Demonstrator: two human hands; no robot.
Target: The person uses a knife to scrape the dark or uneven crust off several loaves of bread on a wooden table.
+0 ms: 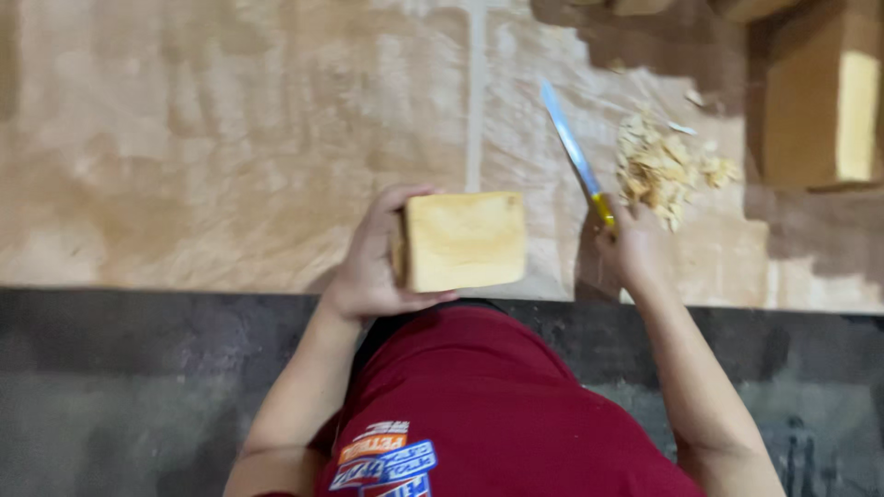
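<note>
The left hand (pixel 368 267) grasps a pale wooden block (pixel 463 241) from its left side, the fingers wrapped around the edge, and keeps it lifted above the brown work surface (pixel 212 147). To the right, the right hand (pixel 631 250) is clenched on the yellow handle of a knife (pixel 575 155), whose long blade points up and left. Just beside the blade lies 1 heap of wood shavings (pixel 665 167) (light and thin). Further right stands a bigger wooden block (pixel 820 92).

Broad bare floor (pixel 230 138) left, open passage; right side blocked: shavings pile (pixel 668 166), wooden block (pixel 820 92) beyond
</note>
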